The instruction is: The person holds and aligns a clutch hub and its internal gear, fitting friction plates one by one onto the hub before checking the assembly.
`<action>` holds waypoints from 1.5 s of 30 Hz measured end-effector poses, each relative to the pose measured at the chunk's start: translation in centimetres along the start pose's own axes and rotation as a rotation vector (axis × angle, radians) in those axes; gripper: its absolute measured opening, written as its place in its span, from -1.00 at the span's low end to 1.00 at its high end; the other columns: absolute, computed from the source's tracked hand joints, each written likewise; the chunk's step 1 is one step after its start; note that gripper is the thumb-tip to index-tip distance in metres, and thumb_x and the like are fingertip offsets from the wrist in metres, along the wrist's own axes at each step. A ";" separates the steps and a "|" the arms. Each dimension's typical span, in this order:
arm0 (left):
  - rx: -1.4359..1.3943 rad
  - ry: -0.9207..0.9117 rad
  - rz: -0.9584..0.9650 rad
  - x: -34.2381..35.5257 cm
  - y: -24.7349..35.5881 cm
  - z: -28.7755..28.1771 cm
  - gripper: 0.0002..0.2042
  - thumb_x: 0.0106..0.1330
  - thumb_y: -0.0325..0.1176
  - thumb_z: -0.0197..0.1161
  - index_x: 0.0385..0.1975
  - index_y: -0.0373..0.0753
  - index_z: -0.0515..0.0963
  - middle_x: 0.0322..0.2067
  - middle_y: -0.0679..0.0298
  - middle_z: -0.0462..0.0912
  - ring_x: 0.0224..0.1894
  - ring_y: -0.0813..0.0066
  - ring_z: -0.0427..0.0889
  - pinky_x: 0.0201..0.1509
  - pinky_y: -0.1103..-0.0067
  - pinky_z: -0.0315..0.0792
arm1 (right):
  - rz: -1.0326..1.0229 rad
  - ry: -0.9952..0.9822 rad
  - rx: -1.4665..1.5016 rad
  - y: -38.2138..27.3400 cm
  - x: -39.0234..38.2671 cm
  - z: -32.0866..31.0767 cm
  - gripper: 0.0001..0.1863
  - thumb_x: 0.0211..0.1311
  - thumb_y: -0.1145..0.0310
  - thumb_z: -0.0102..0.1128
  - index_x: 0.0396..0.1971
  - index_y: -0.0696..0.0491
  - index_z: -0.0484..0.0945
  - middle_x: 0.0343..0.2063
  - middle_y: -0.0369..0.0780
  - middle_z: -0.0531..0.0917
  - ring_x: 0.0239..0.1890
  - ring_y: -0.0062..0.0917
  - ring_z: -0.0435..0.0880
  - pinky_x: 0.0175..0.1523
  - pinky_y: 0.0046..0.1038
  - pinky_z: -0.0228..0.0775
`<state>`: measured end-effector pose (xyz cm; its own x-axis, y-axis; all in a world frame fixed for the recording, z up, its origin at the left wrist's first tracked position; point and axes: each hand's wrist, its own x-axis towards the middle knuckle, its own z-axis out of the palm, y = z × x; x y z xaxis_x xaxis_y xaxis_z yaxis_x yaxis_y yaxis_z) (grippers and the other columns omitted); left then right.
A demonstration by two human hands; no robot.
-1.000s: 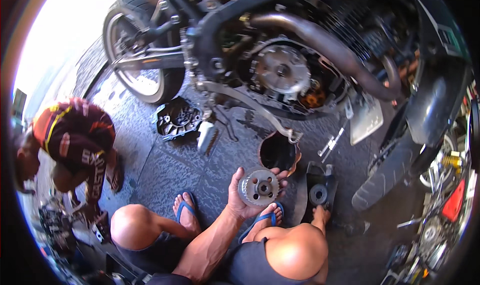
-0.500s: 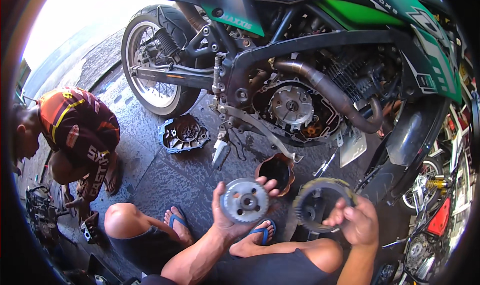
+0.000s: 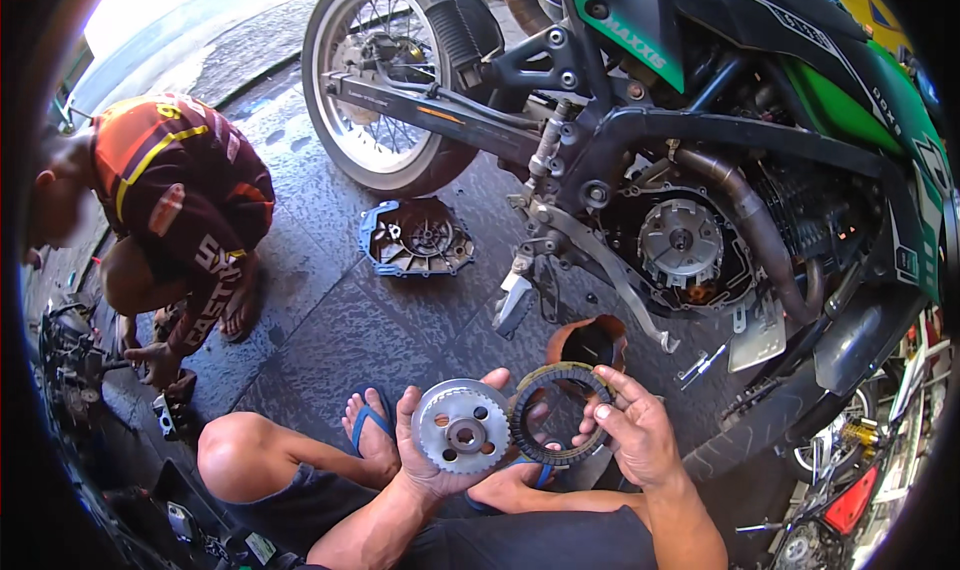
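Note:
My left hand (image 3: 428, 478) is closed around a round toothed clutch hub (image 3: 465, 436), silver, with several holes about a splined centre bore. It lies face up across the palm. In my right hand (image 3: 642, 432), between thumb and fingers, is a stack of dark clutch friction plates (image 3: 562, 457) forming a thick ring. The ring is tilted, its left edge close beside the hub; whether they touch I cannot tell. Beyond my hands, the motorcycle's opened engine shows a metal clutch basket (image 3: 680, 242) in its housing.
A removed engine cover (image 3: 418, 238) lies inside up on the dark tiles. Near my hands stands a reddish-brown container (image 3: 602, 338). The footpeg (image 3: 515, 300) and rear wheel (image 3: 380, 80) are to the left. Another person (image 3: 170, 200) crouches at far left over parts.
The friction plates have come left toward the hub, and my right hand with them. My left hand still holds the hub, slightly lower. The view has shifted, moving the motorcycle rightward.

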<state>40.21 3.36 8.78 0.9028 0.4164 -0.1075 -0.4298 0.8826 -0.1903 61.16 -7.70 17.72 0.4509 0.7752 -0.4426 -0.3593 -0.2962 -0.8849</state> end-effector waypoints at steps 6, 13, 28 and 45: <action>0.026 0.091 0.022 1.5 0.0 -0.8 0.06 0.20 0.55 0.07 0.52 -0.21 0.22 0.43 -0.21 0.29 0.48 -0.20 0.26 0.56 -0.06 0.07 | -0.074 0.046 0.015 0.3 0.8 -0.9 -0.47 0.39 0.55 0.22 0.30 0.32 0.35 -0.26 -0.15 0.64 -0.38 -0.50 0.70 -0.19 -0.30 0.76; -0.046 0.067 0.106 3.1 0.2 -3.5 -0.08 0.27 0.42 0.12 0.42 -0.25 0.31 0.33 -0.08 0.43 0.32 -0.03 0.49 0.48 0.09 0.31 | -0.175 0.100 0.112 -0.5 0.6 -2.7 -0.47 0.36 0.53 0.28 0.27 0.34 0.38 -0.27 -0.16 0.66 -0.39 -0.53 0.69 -0.20 -0.29 0.76; 0.039 0.186 0.442 3.0 0.6 0.6 -0.15 0.30 0.35 0.13 0.33 -0.31 0.38 0.30 -0.08 0.47 0.31 -0.08 0.52 0.40 -0.02 0.40 | -0.391 -0.199 -0.664 0.8 7.0 1.1 -0.58 0.30 0.53 0.26 0.16 0.22 0.57 -0.11 -0.10 0.65 -0.06 -0.42 0.68 0.01 -0.41 0.55; -0.123 0.137 0.353 1.5 0.2 -1.9 -0.17 0.40 0.40 -0.09 0.35 -0.26 0.38 0.31 -0.04 0.48 0.33 -0.05 0.49 0.44 0.05 0.35 | -0.377 0.135 -0.795 3.6 16.0 1.7 -0.75 0.21 0.49 0.46 -0.12 0.18 0.68 -0.23 -0.22 0.74 -0.27 -0.62 0.68 -0.15 -0.53 0.56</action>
<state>41.44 3.69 6.76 0.6926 0.6490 -0.3149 -0.7192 0.6546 -0.2327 65.68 4.62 7.65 0.5351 0.8418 -0.0703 0.4834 -0.3734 -0.7918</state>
